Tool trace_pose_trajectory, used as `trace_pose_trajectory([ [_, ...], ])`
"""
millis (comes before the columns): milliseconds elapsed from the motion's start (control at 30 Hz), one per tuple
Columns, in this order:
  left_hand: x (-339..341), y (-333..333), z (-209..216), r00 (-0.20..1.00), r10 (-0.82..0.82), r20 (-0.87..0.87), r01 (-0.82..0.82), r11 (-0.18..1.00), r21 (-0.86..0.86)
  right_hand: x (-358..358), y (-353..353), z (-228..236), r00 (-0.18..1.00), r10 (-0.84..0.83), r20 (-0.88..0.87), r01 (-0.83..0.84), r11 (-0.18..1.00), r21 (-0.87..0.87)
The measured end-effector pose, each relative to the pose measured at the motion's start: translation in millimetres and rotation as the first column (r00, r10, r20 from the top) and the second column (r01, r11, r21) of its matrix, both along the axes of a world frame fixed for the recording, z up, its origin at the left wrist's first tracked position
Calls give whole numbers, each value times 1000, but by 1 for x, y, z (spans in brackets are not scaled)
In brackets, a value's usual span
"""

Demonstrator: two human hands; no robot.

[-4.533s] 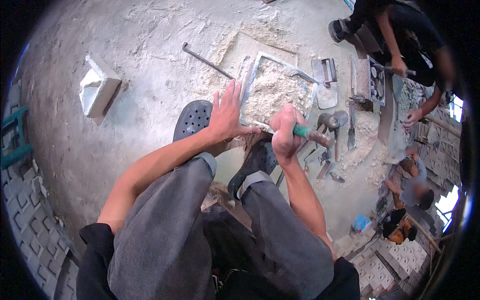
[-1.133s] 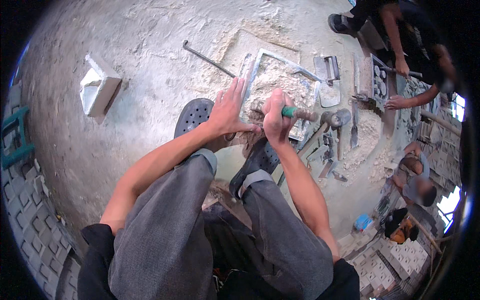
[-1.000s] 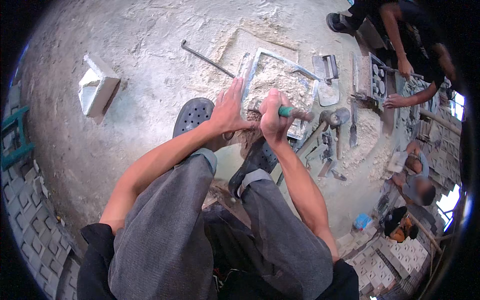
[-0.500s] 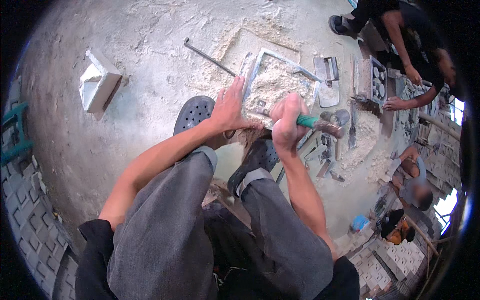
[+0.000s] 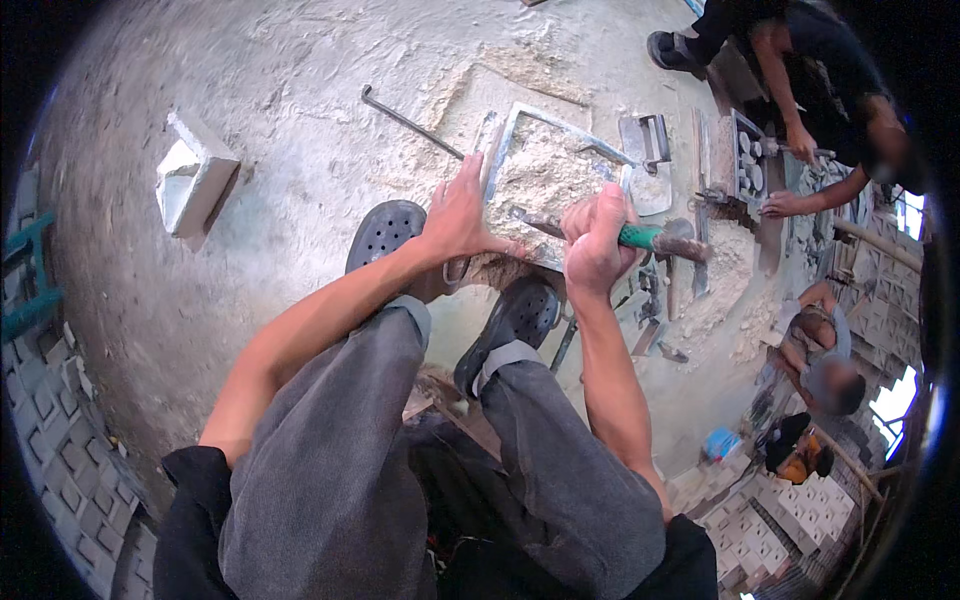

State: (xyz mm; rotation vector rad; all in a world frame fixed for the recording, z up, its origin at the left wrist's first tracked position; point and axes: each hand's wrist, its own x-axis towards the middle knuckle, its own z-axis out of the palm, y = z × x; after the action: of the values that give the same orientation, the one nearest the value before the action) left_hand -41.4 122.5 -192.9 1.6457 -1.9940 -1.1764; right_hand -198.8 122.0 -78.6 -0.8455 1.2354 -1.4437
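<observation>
A square metal-edged mould frame point(image 5: 508, 140) lies on the floor before me, filled with pale, crumbly powder point(image 5: 560, 165). My left hand point(image 5: 462, 222) rests on its near left corner, fingers stretched along the left side and thumb along the near edge. Closed around a trowel is my right hand point(image 5: 598, 240), over the frame's near right part. The trowel's green handle point(image 5: 640, 237) ends in a worn brown butt toward the right. Its narrow, pointed metal blade point(image 5: 545, 226) reaches left over the powder near the near edge.
A hooked metal rod point(image 5: 410, 122) lies left of the frame. A flat handled float point(image 5: 650, 165) and loose hand tools point(image 5: 652, 335) lie right, beside powder heaps point(image 5: 725, 275). A white angular block point(image 5: 195, 175) stands at left. A co-worker point(image 5: 790, 90) works at far right; other people sit beyond.
My right hand and the trowel have shifted a little to the right, and more of the blade shows. My left hand stays at the frame's corner. The co-worker's upper hand has moved slightly.
</observation>
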Motion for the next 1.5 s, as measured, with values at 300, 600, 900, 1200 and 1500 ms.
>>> trace_pose_trajectory([
  [300,8,17,-9,997,-60,39,62,997,-50,14,15,-39,807,145,-572,-114,989,90],
  [600,7,14,-20,1000,-25,-4,25,999,-44,21,18,-41,885,159,-437,-128,987,99],
  [900,7,14,-28,997,-76,33,77,996,-39,29,15,-46,890,152,-429,-147,988,46],
  [1200,8,13,-31,995,-89,53,91,995,-34,39,0,-46,842,113,-527,-169,984,-58],
  [1500,6,-11,-18,999,-40,28,40,999,4,19,6,-47,918,56,-393,-40,998,50],
])
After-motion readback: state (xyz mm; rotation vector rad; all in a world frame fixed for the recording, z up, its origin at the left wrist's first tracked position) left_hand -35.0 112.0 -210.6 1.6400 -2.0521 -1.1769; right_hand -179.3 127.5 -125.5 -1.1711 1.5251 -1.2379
